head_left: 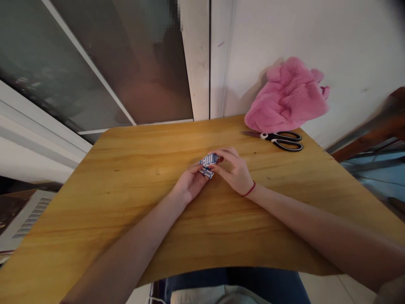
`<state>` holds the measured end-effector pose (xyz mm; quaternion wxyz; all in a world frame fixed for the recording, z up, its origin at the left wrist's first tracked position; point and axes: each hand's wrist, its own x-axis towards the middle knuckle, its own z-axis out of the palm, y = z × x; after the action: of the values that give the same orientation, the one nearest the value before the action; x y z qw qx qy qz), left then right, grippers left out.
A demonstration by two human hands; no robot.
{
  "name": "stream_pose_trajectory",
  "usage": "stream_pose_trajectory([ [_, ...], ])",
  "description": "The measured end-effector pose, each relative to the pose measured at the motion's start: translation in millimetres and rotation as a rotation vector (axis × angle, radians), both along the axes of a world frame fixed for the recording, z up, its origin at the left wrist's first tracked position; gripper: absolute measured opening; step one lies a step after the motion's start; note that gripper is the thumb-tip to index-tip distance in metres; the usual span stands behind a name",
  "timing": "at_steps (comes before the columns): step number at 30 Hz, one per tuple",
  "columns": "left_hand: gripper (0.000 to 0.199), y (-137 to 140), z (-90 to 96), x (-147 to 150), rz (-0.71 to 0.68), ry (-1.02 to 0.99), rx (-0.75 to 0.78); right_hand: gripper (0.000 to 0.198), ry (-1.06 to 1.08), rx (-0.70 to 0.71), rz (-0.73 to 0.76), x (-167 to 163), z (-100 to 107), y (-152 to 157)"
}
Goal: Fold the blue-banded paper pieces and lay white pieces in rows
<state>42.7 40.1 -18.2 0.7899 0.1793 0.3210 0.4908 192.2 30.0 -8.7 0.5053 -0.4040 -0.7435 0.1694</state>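
Note:
Over the middle of the wooden table (126,181), both hands hold a small blue-and-white striped piece (209,160), which looks like folded fabric or paper; its exact kind is not clear. My left hand (191,182) is closed on its lower left side, with the thumb lying on top. From the right, my right hand (234,169) pinches its upper right edge between thumb and fingers. A thin red band circles the right wrist. Part of the striped piece is hidden behind the fingers.
Black-handled scissors (281,140) lie at the far right of the table, blades pointing left. A crumpled pink plush cloth (287,99) rests behind them against the white wall (354,50). A glazed door (126,63) borders the table's back left.

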Motion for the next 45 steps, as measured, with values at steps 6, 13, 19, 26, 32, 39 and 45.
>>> stream_pose_trajectory([
  [6,0.038,-1,5.7,1,0.015,0.012,-0.109,0.025,-0.153,-0.005,-0.062,-1,-3,3],
  [13,0.039,0,14.4,2,0.057,-0.037,-0.171,0.024,-0.149,-0.053,-0.083,0,-4,6],
  [19,0.027,-1,6.0,-1,-0.015,0.007,-0.053,0.024,-0.173,-0.093,-0.101,1,-13,12],
  [26,0.033,-1,2.6,-2,-0.008,0.012,0.031,0.032,-0.117,-0.178,-0.036,2,-12,12],
  [32,0.036,1,5.1,-4,-0.016,0.024,0.045,0.047,0.412,-0.498,0.078,5,-15,22],
  [39,0.036,-1,5.7,-6,-0.101,0.042,0.071,0.040,0.711,-0.788,0.363,8,-9,28],
  [45,0.031,-2,5.1,-6,-0.143,0.018,0.110,0.030,0.785,-0.822,0.369,8,-9,29],
])
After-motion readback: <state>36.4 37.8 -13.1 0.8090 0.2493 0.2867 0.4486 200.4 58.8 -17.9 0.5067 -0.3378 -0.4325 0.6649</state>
